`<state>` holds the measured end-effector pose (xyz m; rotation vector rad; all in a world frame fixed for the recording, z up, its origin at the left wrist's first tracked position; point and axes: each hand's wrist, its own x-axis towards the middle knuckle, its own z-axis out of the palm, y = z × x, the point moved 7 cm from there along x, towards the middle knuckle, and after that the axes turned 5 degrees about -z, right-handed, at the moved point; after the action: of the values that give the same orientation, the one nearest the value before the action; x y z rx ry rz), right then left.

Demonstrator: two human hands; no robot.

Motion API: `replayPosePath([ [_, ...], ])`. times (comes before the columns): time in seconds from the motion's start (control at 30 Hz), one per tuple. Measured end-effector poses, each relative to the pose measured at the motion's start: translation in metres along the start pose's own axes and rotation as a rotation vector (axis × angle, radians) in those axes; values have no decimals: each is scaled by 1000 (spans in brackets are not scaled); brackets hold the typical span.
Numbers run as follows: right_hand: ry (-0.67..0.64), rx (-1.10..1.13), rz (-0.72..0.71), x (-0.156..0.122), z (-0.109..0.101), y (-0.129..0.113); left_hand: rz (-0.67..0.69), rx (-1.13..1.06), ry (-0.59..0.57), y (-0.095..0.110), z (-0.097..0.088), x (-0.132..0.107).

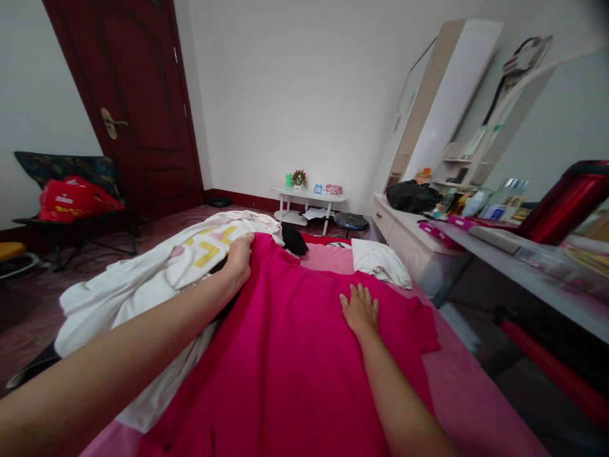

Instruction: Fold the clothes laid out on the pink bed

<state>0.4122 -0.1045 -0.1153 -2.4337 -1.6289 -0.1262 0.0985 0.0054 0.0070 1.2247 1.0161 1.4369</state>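
Observation:
A bright pink short-sleeved shirt (295, 343) lies spread over a pink bed cover (476, 393). My left hand (239, 259) is closed on the shirt's far left part, lifting it slightly beside a heap of clothes. My right hand (360, 307) lies flat on the shirt's right side, fingers stretched out. Left of the shirt, the heap holds a white garment (143, 285) with a yellow print, and dark cloth shows beneath it. A folded white cloth (380, 261) rests beyond the shirt at the right.
At the right stand a white dresser (409, 235) with a black bag (413, 195) and a grey desk (533, 273). A small white table (309, 194) and a round stool (351, 221) are beyond the bed. At the left, a chair (66, 162) holds a red bag (78, 200).

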Motion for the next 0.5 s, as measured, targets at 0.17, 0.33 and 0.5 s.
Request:
replayPosePath([
  [0.17,-9,30,-4,0,0,3,143,202,-478,1,61,-83],
  [0.33,0,52,-43,-3,0,7,440,842,-1156,-28,93,-200],
  [0.5,87,274,-44,0,-9,13,420,1149,-921,-42,45,-202],
])
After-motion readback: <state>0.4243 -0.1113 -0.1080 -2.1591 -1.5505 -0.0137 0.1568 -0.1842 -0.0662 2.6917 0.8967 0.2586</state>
